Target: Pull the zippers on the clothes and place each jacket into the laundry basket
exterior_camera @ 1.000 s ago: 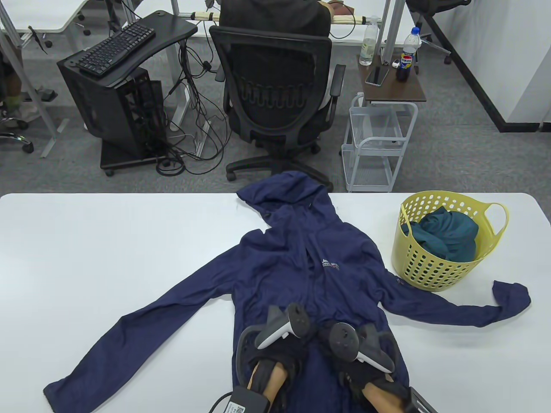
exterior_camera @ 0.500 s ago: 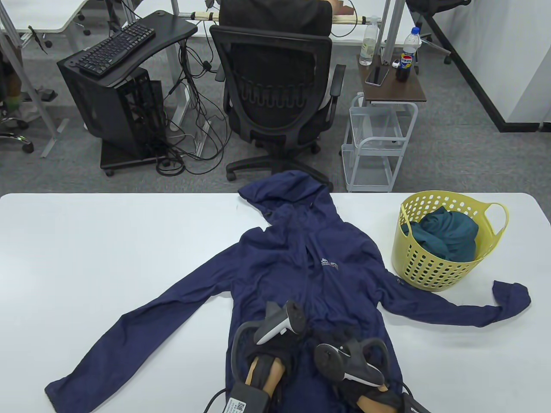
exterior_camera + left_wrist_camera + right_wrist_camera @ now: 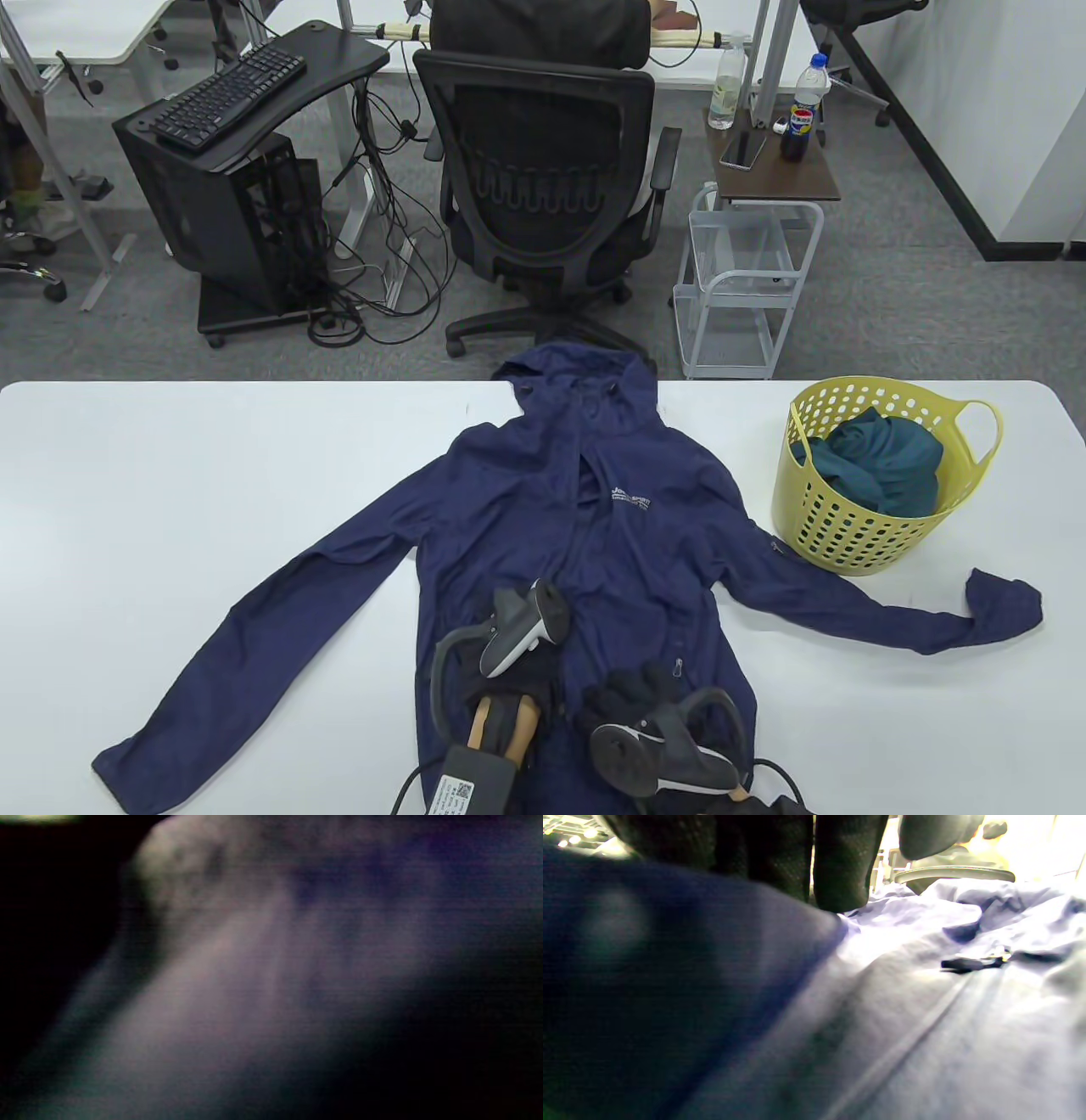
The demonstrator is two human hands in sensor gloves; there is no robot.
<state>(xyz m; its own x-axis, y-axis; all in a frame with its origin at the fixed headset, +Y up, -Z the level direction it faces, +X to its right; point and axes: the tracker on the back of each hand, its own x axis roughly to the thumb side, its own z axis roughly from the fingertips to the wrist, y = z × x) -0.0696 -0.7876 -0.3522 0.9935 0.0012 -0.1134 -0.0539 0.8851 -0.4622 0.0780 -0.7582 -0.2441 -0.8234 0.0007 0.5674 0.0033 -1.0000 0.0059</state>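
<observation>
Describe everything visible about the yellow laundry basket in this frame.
The yellow laundry basket stands upright on the right side of the white table. It looks like soft plastic, round, its wall pierced with rows of holes, with loop handles at the rim. A bundled teal garment fills it to about rim height. The navy jacket lies beside it, one sleeve passing close below its base. Neither hand touches it.

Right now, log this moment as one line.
stage: zipping | navy jacket: flat on table | left hand, right hand: on hem | basket: holds teal garment
</observation>
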